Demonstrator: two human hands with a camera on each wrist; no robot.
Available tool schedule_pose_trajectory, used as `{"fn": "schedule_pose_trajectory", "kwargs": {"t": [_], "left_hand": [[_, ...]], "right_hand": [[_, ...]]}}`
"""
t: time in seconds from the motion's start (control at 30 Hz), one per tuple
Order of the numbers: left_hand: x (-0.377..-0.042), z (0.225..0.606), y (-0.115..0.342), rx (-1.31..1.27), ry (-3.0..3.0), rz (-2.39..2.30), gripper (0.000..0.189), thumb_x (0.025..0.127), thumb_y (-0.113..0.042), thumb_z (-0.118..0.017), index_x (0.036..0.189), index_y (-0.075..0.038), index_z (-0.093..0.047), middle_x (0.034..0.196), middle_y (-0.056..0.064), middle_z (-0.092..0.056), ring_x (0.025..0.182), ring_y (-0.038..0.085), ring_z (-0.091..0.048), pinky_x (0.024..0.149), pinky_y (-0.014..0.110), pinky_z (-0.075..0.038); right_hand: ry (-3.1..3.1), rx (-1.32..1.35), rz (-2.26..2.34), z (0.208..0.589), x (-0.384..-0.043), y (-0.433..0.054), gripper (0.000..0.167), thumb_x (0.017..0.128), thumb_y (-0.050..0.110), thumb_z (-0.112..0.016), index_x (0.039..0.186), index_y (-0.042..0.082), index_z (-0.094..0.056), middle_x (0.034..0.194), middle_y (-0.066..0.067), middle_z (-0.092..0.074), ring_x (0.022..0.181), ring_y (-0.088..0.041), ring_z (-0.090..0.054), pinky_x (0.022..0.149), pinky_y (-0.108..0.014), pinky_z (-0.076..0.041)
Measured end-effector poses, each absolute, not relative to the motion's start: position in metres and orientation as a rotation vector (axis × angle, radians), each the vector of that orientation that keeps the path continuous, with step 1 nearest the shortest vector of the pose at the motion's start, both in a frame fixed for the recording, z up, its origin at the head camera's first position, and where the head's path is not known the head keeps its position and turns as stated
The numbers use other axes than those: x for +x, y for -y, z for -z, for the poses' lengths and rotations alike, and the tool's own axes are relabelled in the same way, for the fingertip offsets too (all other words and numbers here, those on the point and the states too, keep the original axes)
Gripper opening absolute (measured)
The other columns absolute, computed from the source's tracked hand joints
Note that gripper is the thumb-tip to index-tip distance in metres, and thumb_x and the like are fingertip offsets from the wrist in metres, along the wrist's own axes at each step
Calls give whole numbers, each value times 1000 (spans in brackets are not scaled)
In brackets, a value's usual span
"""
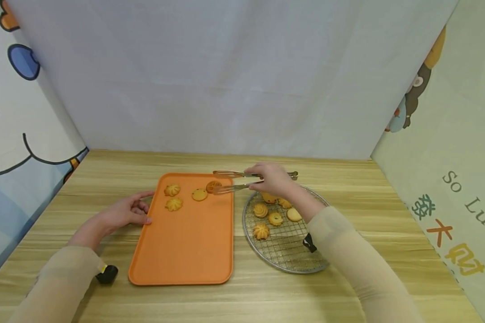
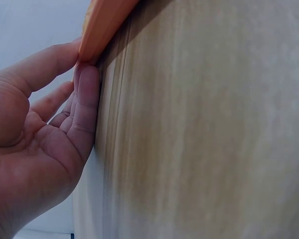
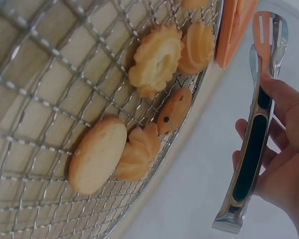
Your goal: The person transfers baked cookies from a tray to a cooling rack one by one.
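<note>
Work is looking partway through: four cookies [image 1: 174, 204] are lying on the orange tray [image 1: 186, 251], while six are sitting on the round wire rack [image 1: 283, 251] (the right sleeve [image 1: 355, 258] is possibly hiding more). Left hand [image 1: 121, 213] is gripping the tray's left edge, thumb and fingers pinching it. Right hand [image 1: 275, 181] is pinching the tongs [image 3: 251, 152], whose arms are standing apart over the tray's far right corner, visibly holding nothing.

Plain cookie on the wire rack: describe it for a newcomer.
Right of the orange tray sits a round wire rack. In the head view, the plain cookie is the rightmost one visible on it. Its smooth, pale face sets it apart from the ridged and dotted cookies near it.
</note>
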State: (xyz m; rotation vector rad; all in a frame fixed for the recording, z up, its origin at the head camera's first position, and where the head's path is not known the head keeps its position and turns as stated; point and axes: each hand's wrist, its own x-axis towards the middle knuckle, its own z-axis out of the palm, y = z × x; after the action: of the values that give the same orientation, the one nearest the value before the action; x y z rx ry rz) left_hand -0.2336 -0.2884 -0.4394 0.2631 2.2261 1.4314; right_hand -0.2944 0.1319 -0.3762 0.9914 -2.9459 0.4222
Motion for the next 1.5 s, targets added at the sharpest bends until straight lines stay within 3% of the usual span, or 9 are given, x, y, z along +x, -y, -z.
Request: {"fn": "schedule_pose_trajectory", "kwargs": {"t": [0.23, 0.7, 1.07, 1.5], "left_hand": [[-233, 438, 288, 267, -2232, -1427, 92, 82, -9, -73, 151, -2, -12, 103, 16, -46, 81, 15, -55, 75, 27, -48], [-233, 436, 288, 267, -2210, -1440, 93, 82, -9, -72, 151, -2, -11, 103, 16, -45, 80, 14, -53, 74, 27, -48], [-234, 441, 290, 272, -2193, -1446, 93, 83, -11, -72, 151, -3, -10, 104, 16, -45, 82, 16, -56, 75, 28, -49], [-235, 441, 289, 276, -2200, -1439, 92, 82, -10, -72, 151, -2, -11, 103, 16, -46, 81, 15, -56, 75, 28, -48]], "right_hand": [[2990, 946, -367, 379, -300, -125, 47, 87, 31, -69, 130, 18, -59, 126, -4, -59, 102, -24, -61, 84, -47, -43], [3105, 861, -258, 387, -313, -120, 49, 88, 35, -67, 134, 22, -55, 126, -2, -59, 102, -22, -59, 77, -42, -44], [3186, 872, -276, 389, -316, -110, 51, 90, 34, -64, 138, 22, -51, 133, -3, -53, 116, -25, -53, 95, -55, -36], [3188, 875, -330, 394, -316, -110, 49, 91, 30, -63, 137, 22, -51, 132, -3, -54, 117, -25, -53, 94, -54, -39]]}}
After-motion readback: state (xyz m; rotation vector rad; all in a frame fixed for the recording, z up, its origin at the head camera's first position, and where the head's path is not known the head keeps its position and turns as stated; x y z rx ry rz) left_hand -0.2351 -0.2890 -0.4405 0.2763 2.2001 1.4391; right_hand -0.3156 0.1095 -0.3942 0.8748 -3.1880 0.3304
